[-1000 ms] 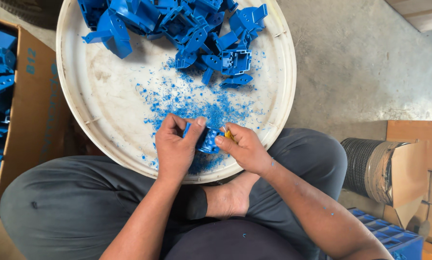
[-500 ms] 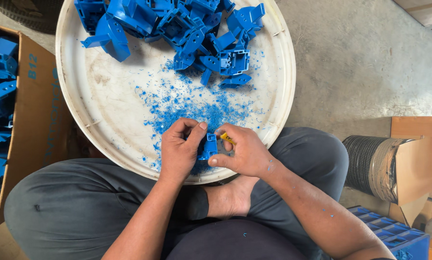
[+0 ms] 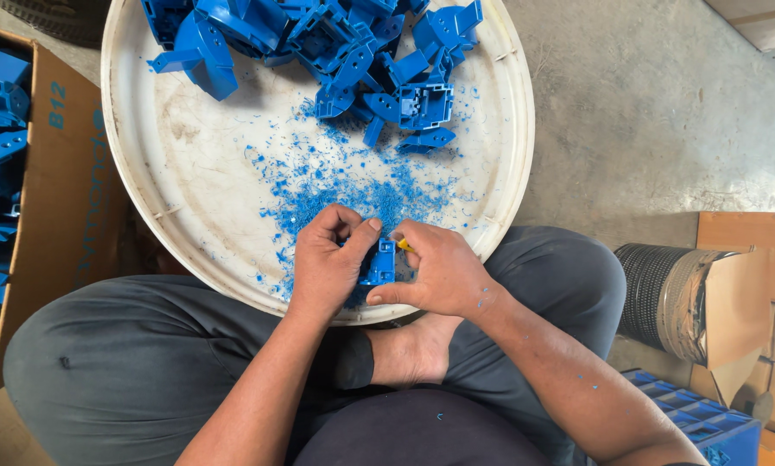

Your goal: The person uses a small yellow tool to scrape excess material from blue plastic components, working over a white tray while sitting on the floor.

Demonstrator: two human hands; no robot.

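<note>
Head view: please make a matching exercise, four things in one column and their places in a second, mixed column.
1. small blue plastic part
2. pile of blue plastic parts
3. blue shavings
4. cardboard box

a. left of the tray
b. far side of the white round tray
c. between left hand and right hand
d. middle of the tray

Pairs: 1-c, 2-b, 3-d, 4-a

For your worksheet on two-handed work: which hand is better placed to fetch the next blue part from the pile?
Probably the left hand. It only grips the blue part, while the right hand also holds a small yellow tool. The pile lies straight ahead on the white round tray.
</note>
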